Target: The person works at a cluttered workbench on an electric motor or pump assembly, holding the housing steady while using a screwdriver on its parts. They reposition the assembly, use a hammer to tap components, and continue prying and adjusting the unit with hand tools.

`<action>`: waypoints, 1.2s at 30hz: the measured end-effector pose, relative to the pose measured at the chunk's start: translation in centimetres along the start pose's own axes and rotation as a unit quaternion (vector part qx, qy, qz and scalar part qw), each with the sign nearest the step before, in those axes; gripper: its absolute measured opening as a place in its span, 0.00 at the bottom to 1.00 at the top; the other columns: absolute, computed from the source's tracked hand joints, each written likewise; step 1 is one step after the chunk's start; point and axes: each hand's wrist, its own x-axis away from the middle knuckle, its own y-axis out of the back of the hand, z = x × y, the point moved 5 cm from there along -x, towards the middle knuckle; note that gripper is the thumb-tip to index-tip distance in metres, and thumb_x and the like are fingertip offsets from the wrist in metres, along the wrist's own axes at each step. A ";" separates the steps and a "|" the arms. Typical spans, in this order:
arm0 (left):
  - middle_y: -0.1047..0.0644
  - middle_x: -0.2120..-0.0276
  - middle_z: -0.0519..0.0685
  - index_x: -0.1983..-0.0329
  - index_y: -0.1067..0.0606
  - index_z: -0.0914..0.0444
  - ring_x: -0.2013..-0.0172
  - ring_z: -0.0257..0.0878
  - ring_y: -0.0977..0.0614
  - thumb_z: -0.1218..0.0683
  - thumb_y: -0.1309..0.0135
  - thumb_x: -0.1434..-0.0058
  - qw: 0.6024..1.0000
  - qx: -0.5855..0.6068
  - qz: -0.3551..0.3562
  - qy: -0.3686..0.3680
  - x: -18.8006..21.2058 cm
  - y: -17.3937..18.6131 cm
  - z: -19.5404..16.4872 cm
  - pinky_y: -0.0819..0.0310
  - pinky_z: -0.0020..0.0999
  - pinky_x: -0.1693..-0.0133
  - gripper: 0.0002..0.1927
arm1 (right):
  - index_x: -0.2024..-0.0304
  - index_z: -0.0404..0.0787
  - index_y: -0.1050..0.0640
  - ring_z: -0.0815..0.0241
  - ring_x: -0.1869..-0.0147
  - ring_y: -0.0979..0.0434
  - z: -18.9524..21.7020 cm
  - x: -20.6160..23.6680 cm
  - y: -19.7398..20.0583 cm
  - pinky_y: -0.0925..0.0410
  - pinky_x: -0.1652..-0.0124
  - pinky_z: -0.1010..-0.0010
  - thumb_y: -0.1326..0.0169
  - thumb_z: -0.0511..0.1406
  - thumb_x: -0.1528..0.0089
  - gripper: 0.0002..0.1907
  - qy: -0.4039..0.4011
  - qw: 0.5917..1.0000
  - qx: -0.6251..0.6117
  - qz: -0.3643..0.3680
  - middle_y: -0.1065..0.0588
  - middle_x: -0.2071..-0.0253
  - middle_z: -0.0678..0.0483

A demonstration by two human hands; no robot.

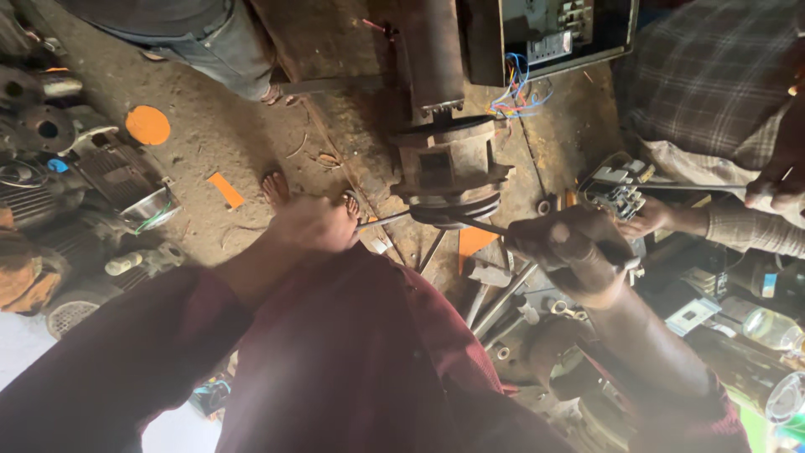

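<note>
While the left hand (312, 223) closes around one metal rod (381, 221), the right hand (570, 252) grips another bar (482, 225), both pressed against the motor's pulley (453, 205).

1. Left hand (312, 223) motion-blurred; fingers not separable, grip on the thin rod (381, 221) can't be confirmed.
2. Right hand (570, 252) fist hides the handle of its long tool (482, 225).
3. Both tool tips vanish under the pulley (453, 205); contact unseen.
4. Motor (432, 50) and electrical box (553, 33) cut by top edge.
5. Co-worker's part (616, 191) too small to identify.
6. Bottle (784, 398) cropped at right edge.
</note>
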 end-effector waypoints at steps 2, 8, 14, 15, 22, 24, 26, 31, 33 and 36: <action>0.26 0.85 0.47 0.71 0.23 0.61 0.85 0.43 0.20 0.48 0.47 0.36 0.995 -0.076 -0.017 -0.064 -0.1 0.5 -0.5 0.26 0.43 0.83 0.14 | 0.81 0.37 0.41 0.57 0.74 0.44 0.4 -0.3 -0.3 0.43 0.65 0.60 0.53 0.39 0.28 0.27 0.021 0.999 0.023 0.011 0.46 0.81 0.55; 0.23 0.82 0.51 0.78 0.22 0.60 0.81 0.49 0.18 0.47 0.50 0.36 0.992 0.068 0.104 0.031 -1.1 0.7 0.1 0.21 0.48 0.75 0.18 | 0.81 0.35 0.41 0.55 0.75 0.42 0.7 -0.6 -0.5 0.41 0.66 0.60 0.54 0.39 0.28 0.27 0.030 0.999 0.042 0.015 0.40 0.81 0.50; 0.21 0.79 0.52 0.76 0.19 0.58 0.78 0.50 0.17 0.45 0.51 0.37 0.967 0.107 0.208 0.104 -1.1 1.1 0.4 0.20 0.49 0.72 0.18 | 0.81 0.36 0.41 0.56 0.75 0.43 0.4 -0.4 -0.2 0.41 0.65 0.59 0.54 0.39 0.28 0.27 0.029 0.999 0.032 0.002 0.42 0.81 0.53; 0.21 0.79 0.52 0.75 0.19 0.58 0.77 0.50 0.17 0.45 0.51 0.36 0.972 0.108 0.192 0.087 -1.2 1.5 0.2 0.20 0.48 0.71 0.18 | 0.81 0.36 0.41 0.56 0.75 0.43 0.3 -0.3 -0.1 0.41 0.65 0.59 0.54 0.39 0.28 0.27 0.027 0.999 0.036 0.000 0.41 0.81 0.52; 0.19 0.77 0.53 0.75 0.19 0.59 0.74 0.49 0.15 0.47 0.50 0.39 0.957 0.110 0.244 0.111 -0.9 1.5 0.4 0.20 0.47 0.66 0.16 | 0.81 0.36 0.41 0.57 0.75 0.44 0.2 -0.2 0.0 0.43 0.66 0.60 0.54 0.39 0.29 0.27 0.031 0.998 0.048 -0.003 0.43 0.82 0.53; 0.19 0.76 0.53 0.74 0.19 0.58 0.73 0.50 0.15 0.48 0.49 0.40 0.951 0.123 0.254 0.125 -0.9 1.3 0.5 0.20 0.47 0.65 0.14 | 0.82 0.35 0.40 0.56 0.76 0.43 0.1 0.0 0.2 0.42 0.66 0.60 0.53 0.39 0.29 0.26 0.026 0.998 0.051 -0.010 0.43 0.82 0.52; 0.18 0.74 0.54 0.73 0.18 0.58 0.72 0.51 0.15 0.48 0.50 0.39 0.941 0.137 0.275 0.145 -0.7 0.7 0.6 0.20 0.49 0.64 0.14 | 0.81 0.36 0.41 0.56 0.76 0.44 -0.2 0.3 0.4 0.43 0.67 0.61 0.53 0.38 0.29 0.26 0.018 0.999 0.041 -0.012 0.43 0.82 0.53; 0.19 0.73 0.55 0.69 0.19 0.58 0.71 0.54 0.16 0.46 0.51 0.38 0.944 0.167 0.240 0.155 -0.6 -0.2 1.3 0.20 0.50 0.64 0.15 | 0.80 0.36 0.39 0.54 0.74 0.41 -1.4 1.2 0.8 0.42 0.67 0.60 0.51 0.37 0.31 0.24 -0.003 0.999 0.013 -0.035 0.41 0.80 0.54; 0.19 0.74 0.55 0.69 0.19 0.59 0.72 0.54 0.16 0.45 0.51 0.37 0.952 0.155 0.224 0.138 -0.5 -0.6 1.5 0.20 0.51 0.65 0.16 | 0.80 0.36 0.39 0.54 0.74 0.40 -1.9 1.4 0.6 0.41 0.67 0.60 0.50 0.36 0.31 0.23 -0.003 0.999 0.035 -0.030 0.40 0.79 0.53; 0.20 0.76 0.56 0.71 0.20 0.60 0.74 0.56 0.18 0.46 0.49 0.39 0.967 0.142 0.165 0.135 -0.4 -0.5 1.7 0.22 0.52 0.69 0.15 | 0.79 0.37 0.37 0.54 0.73 0.37 -1.9 1.5 0.2 0.40 0.67 0.60 0.49 0.34 0.31 0.22 0.012 0.998 0.068 -0.013 0.38 0.79 0.53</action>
